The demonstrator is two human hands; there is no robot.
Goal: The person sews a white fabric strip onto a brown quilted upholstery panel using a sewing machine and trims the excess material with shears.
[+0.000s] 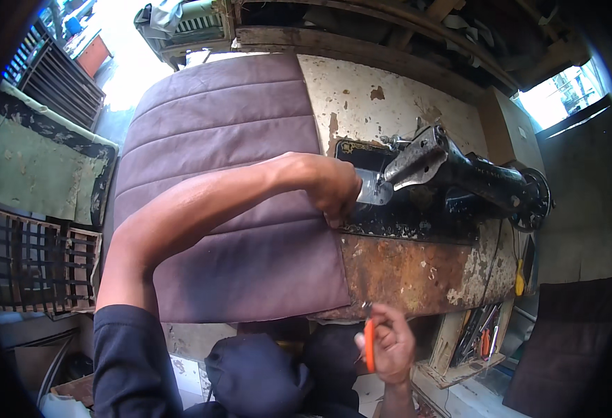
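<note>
A large brown, leather-like panel [243, 157] with stitched cross seams covers the left part of the worktable. My left arm reaches across it, and my left hand [335, 187] is closed at its right edge, beside the metal plate under the sewing machine's head. Its fingertips are partly hidden. The black sewing machine [473, 174] stands at the right, its head just past my left hand. Near the table's front edge, my right hand [393, 345] is closed around an orange-handled tool [370, 345] with a small dark tip pointing away from me. Its exact kind does not show.
Bare, stained wood of the worktable [410, 272] shows in front of the machine. An open drawer [452, 348] at the right front holds several tools. A yellow-handled tool [520, 277] hangs beside it. A cardboard box [508, 129] stands behind the machine, and wooden frames [37, 258] stand left.
</note>
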